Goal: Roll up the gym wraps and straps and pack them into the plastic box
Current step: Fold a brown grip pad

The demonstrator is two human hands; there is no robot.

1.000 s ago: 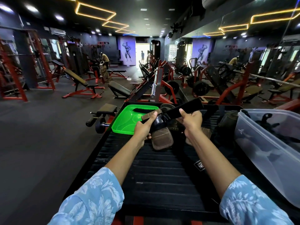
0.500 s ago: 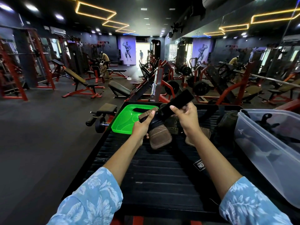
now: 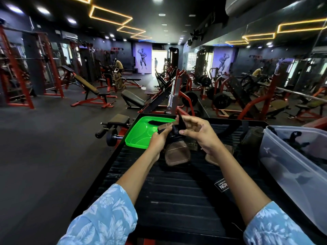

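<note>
Black strap (image 3: 180, 123) pinched by right hand (image 3: 200, 133), rolled part gripped in left hand (image 3: 159, 140); brown leather pad (image 3: 177, 154) dangled underneath, plastic box (image 3: 290, 156) off right.

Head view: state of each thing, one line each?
Left hand: grips the black strap.
Right hand: pinches the strap's free end.
Black strap: partly rolled, held above the surface.
Plastic box: open, dark straps inside.
Green lid: off, lying inside-up.

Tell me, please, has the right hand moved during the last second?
Yes. The right hand has drawn left towards the green lid, winding the black strap shorter.
</note>
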